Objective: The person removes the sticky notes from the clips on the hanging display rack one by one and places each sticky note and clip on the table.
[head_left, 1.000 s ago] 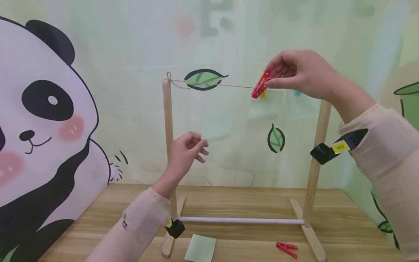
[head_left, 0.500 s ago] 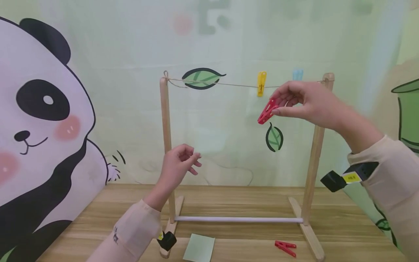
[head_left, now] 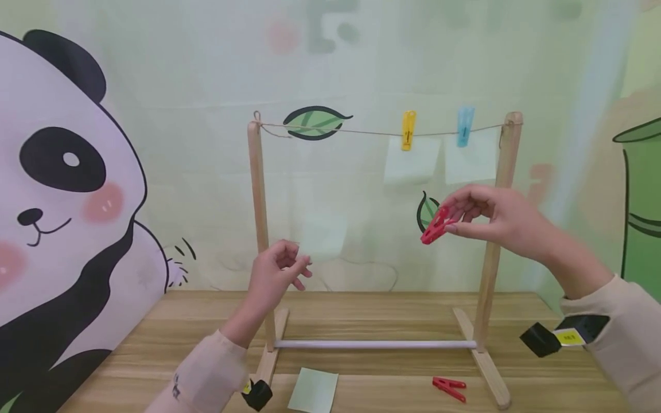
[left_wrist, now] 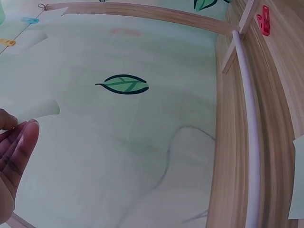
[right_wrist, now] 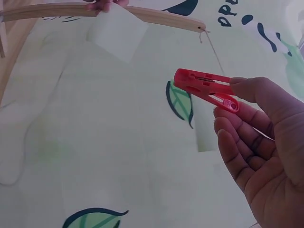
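My right hand [head_left: 496,223] pinches a red clothespin [right_wrist: 206,88] between thumb and fingers, its nose pointing left, below the string. My left hand [head_left: 279,272], in front of the left post, pinches a pale green paper note [right_wrist: 121,31] by one edge. That sheet blends into the backdrop in the head view. On the string [head_left: 361,132], a yellow clothespin [head_left: 408,131] and a blue clothespin [head_left: 465,127] each hold up a similar paper sheet.
Two wooden posts [head_left: 259,195] carry the string, joined low down by a white rod [head_left: 377,345]. On the wooden table [head_left: 392,390] lie another green note [head_left: 313,391] and a second red clothespin [head_left: 449,388]. A panda-printed backdrop [head_left: 206,69] stands behind.
My right hand has come down from the string near the yellow clothespin, moving slightly right with the red clothespin. My left hand has sunk a little leftward with its paper note.
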`<state>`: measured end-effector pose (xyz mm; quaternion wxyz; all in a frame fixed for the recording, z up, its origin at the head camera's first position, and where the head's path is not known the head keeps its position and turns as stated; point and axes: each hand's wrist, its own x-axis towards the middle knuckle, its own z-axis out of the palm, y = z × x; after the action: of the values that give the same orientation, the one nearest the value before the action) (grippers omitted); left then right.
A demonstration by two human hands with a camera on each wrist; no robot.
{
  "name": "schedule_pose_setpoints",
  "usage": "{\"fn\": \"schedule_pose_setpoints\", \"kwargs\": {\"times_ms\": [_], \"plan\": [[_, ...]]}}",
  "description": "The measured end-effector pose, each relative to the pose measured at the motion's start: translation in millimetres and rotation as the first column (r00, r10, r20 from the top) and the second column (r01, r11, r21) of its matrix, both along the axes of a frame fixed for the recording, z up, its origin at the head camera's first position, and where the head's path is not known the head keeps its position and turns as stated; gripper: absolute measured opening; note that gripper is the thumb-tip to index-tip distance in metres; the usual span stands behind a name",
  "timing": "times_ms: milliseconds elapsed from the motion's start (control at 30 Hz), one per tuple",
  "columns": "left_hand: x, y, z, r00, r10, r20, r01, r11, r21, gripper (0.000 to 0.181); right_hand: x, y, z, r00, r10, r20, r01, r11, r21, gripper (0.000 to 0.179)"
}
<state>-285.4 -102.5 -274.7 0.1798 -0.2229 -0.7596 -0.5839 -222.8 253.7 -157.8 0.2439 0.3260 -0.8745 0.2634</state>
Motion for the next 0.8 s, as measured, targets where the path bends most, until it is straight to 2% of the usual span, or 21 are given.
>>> {"fn": "schedule_pose_setpoints", "kwargs": {"times_ms": [233, 433, 600, 800], "plan": [[1.3, -3.0, -11.7, 1.000, -0.010, 0.024, 0.011, 1.000, -0.017, 0.013, 3.9, 7.5, -35.1, 1.000, 0.003, 0.031, -0.003, 1.000, -0.016, 0.031], [2.5, -7.1, -23.8, 0.998, -0.016, 0.055, 0.017, 1.000, -0.016, 0.012, 8.1, 11.1, -60.3, 0.995, -0.011, 0.099, 0.014, 0.999, -0.032, 0.030], [6.0, -11.1, -34.8, 0.998, -0.040, 0.058, 0.041, 0.999, -0.007, 0.010, 10.2, 13.1, -85.3, 0.985, 0.003, 0.171, 0.009, 0.997, -0.074, 0.029], [9.0, -12.9, -46.9, 0.992, -0.060, 0.109, 0.061, 0.998, -0.009, 0.012, 12.7, 18.8, -118.4, 0.966, 0.017, 0.259, 0.014, 0.993, -0.116, 0.028]]}}
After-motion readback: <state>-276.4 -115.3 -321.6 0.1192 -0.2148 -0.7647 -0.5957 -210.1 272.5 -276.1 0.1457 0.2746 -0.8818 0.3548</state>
